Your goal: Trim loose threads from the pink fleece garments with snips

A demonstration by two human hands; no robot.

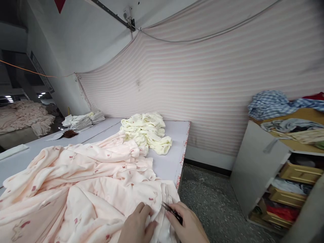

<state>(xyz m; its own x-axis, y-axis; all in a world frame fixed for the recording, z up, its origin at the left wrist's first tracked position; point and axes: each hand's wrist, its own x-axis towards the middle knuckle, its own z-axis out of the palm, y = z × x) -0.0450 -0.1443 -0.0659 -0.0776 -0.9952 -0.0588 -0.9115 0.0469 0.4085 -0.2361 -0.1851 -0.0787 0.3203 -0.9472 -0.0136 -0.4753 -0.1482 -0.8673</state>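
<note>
A large heap of pale pink printed fleece fabric (101,189) covers the near part of the table, its layered edges gathered by the table's right side. My left hand (138,224) is closed on the fabric near these edges, with fingers bent and the thumb beside them. Just to its right, my right hand (188,222) grips a pair of dark thread snips (174,213). Their pointed blades lie against the fabric edge and aim up and left. Behind the pink heap sits a pile of pale yellow printed fabric (146,130).
White folded cloth stacks (81,122) and a brown tuft (70,133) lie at the table's far left. Right of the table edge (184,152) is dark speckled floor (207,195), then a drawer cabinet (260,168) topped with cloths. A striped sheet (202,91) hangs behind.
</note>
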